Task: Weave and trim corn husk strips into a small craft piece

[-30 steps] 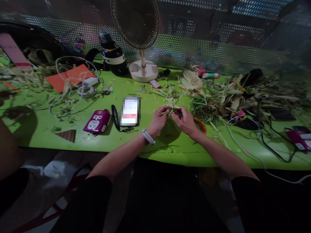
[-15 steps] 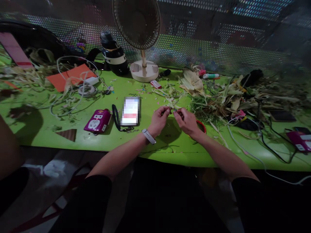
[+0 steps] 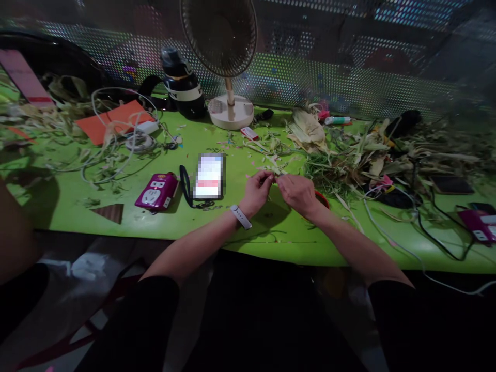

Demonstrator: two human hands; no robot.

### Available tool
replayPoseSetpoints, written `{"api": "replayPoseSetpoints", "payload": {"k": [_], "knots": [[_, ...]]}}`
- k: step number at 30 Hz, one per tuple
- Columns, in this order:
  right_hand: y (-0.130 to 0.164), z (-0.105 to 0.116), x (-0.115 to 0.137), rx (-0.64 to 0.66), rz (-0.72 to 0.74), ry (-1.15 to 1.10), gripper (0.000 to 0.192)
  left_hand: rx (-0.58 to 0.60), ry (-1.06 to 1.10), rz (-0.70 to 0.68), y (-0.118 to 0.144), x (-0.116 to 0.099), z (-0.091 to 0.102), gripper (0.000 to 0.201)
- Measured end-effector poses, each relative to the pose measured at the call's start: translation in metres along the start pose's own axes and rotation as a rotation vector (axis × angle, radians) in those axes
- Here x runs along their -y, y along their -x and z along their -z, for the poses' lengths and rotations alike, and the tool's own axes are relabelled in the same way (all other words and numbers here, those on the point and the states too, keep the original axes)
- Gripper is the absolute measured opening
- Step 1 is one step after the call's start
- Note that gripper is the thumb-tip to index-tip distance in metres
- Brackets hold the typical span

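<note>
2 hands meet above the green desk (image 3: 70, 199). The left hand (image 3: 258, 190) and right hand (image 3: 296, 191) each pinch an end of a thin pale strip (image 3: 276, 177), held between them just over the desk. A phone (image 3: 210, 176) lies just left; a fan (image 3: 228, 62) stands behind, husks (image 3: 360, 150) heaped right.

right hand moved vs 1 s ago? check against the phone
Yes, slightly. The right hand has drifted up the table, away from the near edge, and turned more palm-down. It now sits about level with the phone, and its fingertips meet the left hand over a husk strip.
</note>
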State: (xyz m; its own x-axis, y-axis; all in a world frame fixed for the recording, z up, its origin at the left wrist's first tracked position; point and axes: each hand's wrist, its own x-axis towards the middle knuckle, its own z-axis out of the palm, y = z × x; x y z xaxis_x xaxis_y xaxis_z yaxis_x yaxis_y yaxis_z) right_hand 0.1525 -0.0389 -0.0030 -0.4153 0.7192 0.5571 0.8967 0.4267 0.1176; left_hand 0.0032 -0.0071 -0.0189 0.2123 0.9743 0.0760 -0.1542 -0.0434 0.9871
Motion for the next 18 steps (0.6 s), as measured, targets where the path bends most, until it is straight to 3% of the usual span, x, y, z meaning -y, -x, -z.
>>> {"api": "replayPoseSetpoints", "payload": {"k": [5,9,18], "knots": [[-0.002,-0.001,-0.005,-0.100,-0.070,0.105,0.024,0.023,0.022,0.052,0.003,-0.001,-0.003,0.009],[0.000,-0.006,-0.009,-0.173,-0.138,0.050,0.024,0.091,0.128,0.148,0.008,-0.007,-0.006,0.013],[0.002,-0.005,-0.021,-0.019,-0.028,-0.125,0.027,0.299,0.168,0.346,0.006,-0.028,0.008,0.019]]}}
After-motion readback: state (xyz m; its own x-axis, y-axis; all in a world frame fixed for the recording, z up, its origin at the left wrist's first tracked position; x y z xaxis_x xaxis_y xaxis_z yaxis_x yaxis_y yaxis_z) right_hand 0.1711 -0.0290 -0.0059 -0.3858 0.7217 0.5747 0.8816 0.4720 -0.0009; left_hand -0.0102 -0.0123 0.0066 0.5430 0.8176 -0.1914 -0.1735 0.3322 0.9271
